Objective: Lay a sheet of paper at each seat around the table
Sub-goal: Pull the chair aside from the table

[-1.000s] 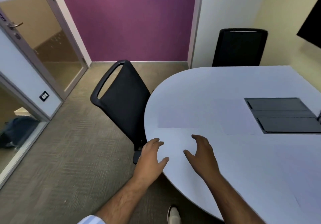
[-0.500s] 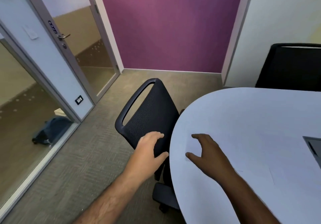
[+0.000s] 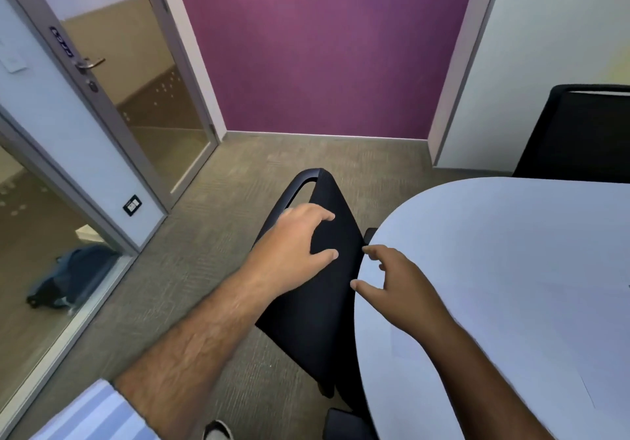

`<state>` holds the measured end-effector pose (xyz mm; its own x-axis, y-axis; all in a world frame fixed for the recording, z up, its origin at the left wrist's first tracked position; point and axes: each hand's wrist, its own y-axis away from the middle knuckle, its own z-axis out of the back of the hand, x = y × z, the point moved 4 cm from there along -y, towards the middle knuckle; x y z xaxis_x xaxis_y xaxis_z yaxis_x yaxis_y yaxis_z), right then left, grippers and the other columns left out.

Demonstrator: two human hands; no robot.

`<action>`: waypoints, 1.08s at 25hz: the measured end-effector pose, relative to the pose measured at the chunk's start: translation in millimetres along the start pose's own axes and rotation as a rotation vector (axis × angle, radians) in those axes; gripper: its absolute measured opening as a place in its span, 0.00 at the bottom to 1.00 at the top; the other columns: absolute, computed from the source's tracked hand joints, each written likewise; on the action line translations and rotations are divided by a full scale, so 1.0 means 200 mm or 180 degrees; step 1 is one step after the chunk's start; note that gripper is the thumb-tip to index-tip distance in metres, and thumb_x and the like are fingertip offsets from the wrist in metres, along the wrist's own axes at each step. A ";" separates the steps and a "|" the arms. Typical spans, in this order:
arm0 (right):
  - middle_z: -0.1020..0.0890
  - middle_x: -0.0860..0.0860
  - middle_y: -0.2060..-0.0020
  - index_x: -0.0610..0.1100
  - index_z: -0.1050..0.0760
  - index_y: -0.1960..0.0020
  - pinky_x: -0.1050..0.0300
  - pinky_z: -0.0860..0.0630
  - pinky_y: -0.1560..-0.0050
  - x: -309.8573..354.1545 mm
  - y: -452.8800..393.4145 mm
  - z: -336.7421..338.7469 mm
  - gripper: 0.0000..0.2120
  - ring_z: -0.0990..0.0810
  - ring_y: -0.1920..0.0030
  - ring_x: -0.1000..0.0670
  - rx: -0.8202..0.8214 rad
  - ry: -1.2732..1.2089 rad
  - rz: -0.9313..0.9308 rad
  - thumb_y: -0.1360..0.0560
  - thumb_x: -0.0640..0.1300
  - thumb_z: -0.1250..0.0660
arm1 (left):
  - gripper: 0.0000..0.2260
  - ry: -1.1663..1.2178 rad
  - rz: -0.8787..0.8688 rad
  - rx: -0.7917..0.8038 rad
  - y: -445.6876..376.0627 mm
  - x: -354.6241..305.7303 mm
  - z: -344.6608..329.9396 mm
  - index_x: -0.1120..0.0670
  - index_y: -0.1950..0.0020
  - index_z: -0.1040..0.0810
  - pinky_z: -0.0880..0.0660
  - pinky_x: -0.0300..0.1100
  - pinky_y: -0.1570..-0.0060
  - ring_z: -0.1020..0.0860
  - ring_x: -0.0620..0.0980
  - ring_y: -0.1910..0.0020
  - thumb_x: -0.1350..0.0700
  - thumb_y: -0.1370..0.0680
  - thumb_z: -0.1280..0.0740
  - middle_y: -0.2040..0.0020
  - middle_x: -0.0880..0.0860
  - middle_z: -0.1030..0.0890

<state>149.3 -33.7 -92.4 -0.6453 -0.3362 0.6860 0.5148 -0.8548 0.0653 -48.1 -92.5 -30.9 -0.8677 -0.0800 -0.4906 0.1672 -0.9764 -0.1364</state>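
The left hand [image 3: 293, 245] hovers over the backrest of a black mesh office chair [image 3: 317, 289], fingers spread and curved, holding nothing; whether it touches the chair cannot be told. The right hand [image 3: 399, 289] is at the rounded edge of the pale lilac-white oval surface [image 3: 511, 269], fingers loosely bent and apart, thumb stretched toward the chair, also empty. On the surface by the right forearm, faint outlines of a white sheet of paper [image 3: 477, 364] show, nearly the same colour as the top, so its exact borders are hard to tell. The chair stands tucked against the surface's edge. A second black chair [image 3: 579, 129] stands at the far end of the surface, by the white wall. Beyond lie grey-brown carpet [image 3: 211, 252], a purple wall [image 3: 324, 47] and a glass door with a metal handle [image 3: 90, 63] at left. A striped light-blue sleeve [image 3: 92, 415] shows at the lower left
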 end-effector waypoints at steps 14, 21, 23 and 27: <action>0.24 0.62 0.32 0.60 0.33 0.25 0.52 0.21 0.38 0.41 -0.33 -0.41 0.32 0.22 0.36 0.57 -0.1280 -0.0247 -0.1611 0.26 0.64 0.29 | 0.24 -0.0186 -0.1626 0.1097 -0.91 0.58 0.25 0.43 0.30 0.25 0.26 0.50 0.32 0.32 0.44 0.28 0.42 0.25 0.26 0.31 0.38 0.26; 0.22 0.62 0.38 0.60 0.33 0.27 0.51 0.20 0.41 0.29 -0.59 -0.40 0.31 0.20 0.43 0.57 -0.1474 -0.0081 -0.2119 0.27 0.66 0.31 | 0.20 -0.0210 -0.1931 0.1305 -1.35 0.64 0.03 0.44 0.32 0.23 0.25 0.51 0.32 0.29 0.43 0.29 0.43 0.23 0.27 0.31 0.40 0.24; 0.22 0.62 0.36 0.60 0.34 0.26 0.51 0.20 0.40 0.20 -0.68 -0.40 0.32 0.20 0.40 0.56 -0.1580 -0.0066 -0.2236 0.27 0.67 0.31 | 0.21 -0.0271 -0.2039 0.1377 -1.48 0.64 -0.07 0.44 0.32 0.22 0.25 0.50 0.33 0.29 0.44 0.29 0.41 0.23 0.27 0.31 0.40 0.25; 0.23 0.58 0.31 0.58 0.34 0.24 0.50 0.21 0.38 -0.02 -0.96 -0.37 0.33 0.21 0.35 0.54 -0.1713 -0.0125 -0.2450 0.26 0.66 0.31 | 0.22 -0.0459 -0.2199 0.1592 -1.83 0.65 -0.28 0.45 0.32 0.23 0.25 0.48 0.37 0.29 0.45 0.32 0.39 0.23 0.28 0.31 0.41 0.25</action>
<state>11.0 103.5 -160.9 -0.6752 0.4026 0.6181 -0.3820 -0.9076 0.1739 -196.4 266.3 -94.1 -0.7555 0.5723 -0.3189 -0.6158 -0.7864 0.0475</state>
